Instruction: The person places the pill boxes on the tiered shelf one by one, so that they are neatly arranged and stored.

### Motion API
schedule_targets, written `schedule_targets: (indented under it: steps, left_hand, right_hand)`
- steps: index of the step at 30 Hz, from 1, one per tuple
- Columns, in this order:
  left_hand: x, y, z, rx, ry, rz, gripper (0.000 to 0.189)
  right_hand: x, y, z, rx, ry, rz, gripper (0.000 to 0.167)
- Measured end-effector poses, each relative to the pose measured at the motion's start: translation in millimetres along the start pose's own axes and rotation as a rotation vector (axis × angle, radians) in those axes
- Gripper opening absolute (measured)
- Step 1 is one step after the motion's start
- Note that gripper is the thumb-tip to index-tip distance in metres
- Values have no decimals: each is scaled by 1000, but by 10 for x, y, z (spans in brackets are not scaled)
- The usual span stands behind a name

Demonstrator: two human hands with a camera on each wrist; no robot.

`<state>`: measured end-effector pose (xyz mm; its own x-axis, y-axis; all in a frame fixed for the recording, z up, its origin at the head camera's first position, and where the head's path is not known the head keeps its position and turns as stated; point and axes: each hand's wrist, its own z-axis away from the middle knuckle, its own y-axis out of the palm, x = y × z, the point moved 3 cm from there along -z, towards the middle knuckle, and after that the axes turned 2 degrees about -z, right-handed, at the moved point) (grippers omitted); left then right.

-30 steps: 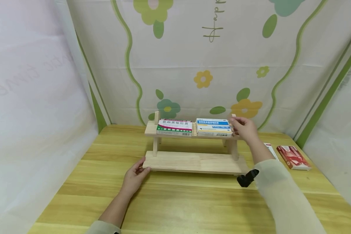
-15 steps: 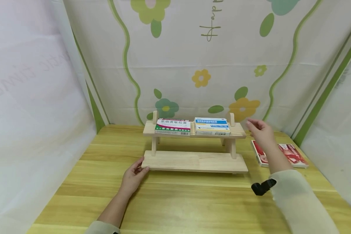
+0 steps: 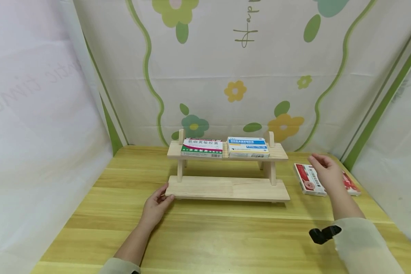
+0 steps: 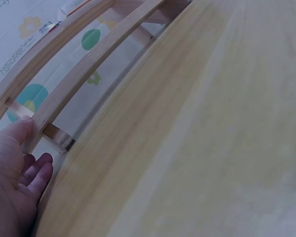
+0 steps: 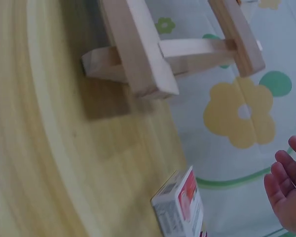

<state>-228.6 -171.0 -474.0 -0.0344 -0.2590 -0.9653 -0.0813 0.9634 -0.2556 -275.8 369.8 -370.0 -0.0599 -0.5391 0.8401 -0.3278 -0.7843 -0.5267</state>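
A two-tier wooden display stand (image 3: pixel 226 189) stands on the table. My left hand (image 3: pixel 155 207) grips the left end of its lower board, the thumb (image 4: pixel 20 129) on the board's edge and the other fingers below. Two medicine boxes lie side by side on the upper board: a white, green and magenta box (image 3: pixel 202 147) and a blue-and-white box (image 3: pixel 248 147). To the right of the stand, my right hand (image 3: pixel 330 174) holds nothing, fingers loosely bent. It hovers above a red-and-white medicine box (image 3: pixel 307 179) and partly hides a red medicine box (image 3: pixel 351 185) beside it.
The wood-grain table (image 3: pixel 226 239) runs back to a white cloth backdrop (image 3: pixel 198 76) printed with flowers. White cloth walls close off the left and right sides. The stand's upper board (image 3: pixel 280 151) extends past the blue-and-white box on the right.
My right hand has left the blue-and-white box on the upper board and moved right, over the boxes on the table. My left hand has stayed at the stand's left end.
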Motion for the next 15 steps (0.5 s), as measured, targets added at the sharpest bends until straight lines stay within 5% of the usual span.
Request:
schedule_targets:
  steps: [15]
  left_hand:
    - [14, -3, -9, -3, -4, -20, 60]
  right_hand:
    - [-523, -55, 164, 15, 143, 77, 79]
